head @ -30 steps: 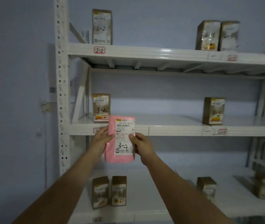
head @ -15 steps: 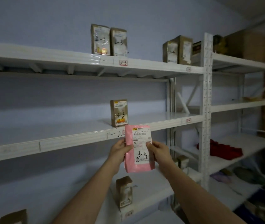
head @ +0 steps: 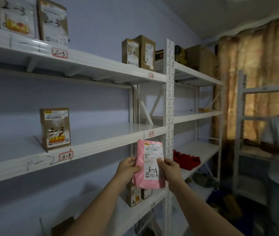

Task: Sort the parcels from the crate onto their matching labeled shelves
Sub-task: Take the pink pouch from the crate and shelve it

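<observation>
Both hands, left hand [head: 127, 168] and right hand [head: 170, 169], clasped on flat pink plastic mailer [head: 149, 165], held upright, handwritten "3-4" readable, just below small red-bordered shelf tag [head: 151, 133], seemingly for matching; middle white metal shelf [head: 118, 133] bare there.

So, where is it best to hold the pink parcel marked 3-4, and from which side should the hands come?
Grip the pink parcel by its long side edges, one hand from each side, as the left hand and right hand do now. It is flat, soft and upright, so this probably keeps it straight and the 3-4 readable.
</observation>
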A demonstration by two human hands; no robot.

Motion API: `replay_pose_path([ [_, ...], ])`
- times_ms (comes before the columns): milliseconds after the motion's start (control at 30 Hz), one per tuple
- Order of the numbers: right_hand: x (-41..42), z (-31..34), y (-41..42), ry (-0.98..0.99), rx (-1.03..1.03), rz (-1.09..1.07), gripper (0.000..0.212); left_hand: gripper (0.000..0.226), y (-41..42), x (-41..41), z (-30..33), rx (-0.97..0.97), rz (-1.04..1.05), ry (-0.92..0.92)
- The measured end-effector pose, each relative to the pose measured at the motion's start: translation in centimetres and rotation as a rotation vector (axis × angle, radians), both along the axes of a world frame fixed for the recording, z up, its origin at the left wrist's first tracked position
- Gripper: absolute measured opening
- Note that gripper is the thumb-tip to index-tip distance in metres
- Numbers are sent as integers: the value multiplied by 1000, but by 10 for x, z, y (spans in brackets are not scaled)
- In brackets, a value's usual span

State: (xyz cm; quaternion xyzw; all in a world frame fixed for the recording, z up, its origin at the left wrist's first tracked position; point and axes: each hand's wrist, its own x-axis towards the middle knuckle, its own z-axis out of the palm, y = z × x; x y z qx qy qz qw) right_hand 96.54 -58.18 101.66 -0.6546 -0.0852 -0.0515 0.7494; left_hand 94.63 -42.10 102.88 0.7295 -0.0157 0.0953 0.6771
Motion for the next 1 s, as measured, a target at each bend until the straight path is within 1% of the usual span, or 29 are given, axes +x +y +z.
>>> replay_pose_path([
  [100,31,11,-6,23,34,-13,15,21,-4,43,7,15,-34,4],
  [167,59,18,-6,24,2,-52,18,21,-5,70,14,23,-38,1],
  [300,105,31,-3,28,3,-81,15,23,-9,115,29,-27,-24,-42],
  [367,125,38,-1,34,-4,-60,10,27,-9,137,37,-47,16,-56],
  [433,146,47,0,23,5,-33,14,33,-8,164,46,-69,64,-74],
  [567,205,70,-1,-46,5,-46,21,37,-12,215,74,-32,180,-132],
  [600,221,77,-2,-65,-3,-49,23,37,-14,226,83,-7,219,-153],
  [667,254,89,-4,-88,-30,-46,28,40,-17,248,98,132,317,-169],
  [767,300,103,-4,-79,-96,11,30,45,-18,279,112,291,439,-136],
  [833,326,108,0,-70,-152,40,29,42,-17,297,114,344,488,-89],
  [900,351,109,6,-68,-205,44,26,33,-14,312,114,384,526,-43],
  [933,363,109,10,-80,-238,46,21,29,-11,317,113,415,545,-21],
  [1000,382,111,18,-130,-343,34,12,30,-6,327,111,482,581,24],
])
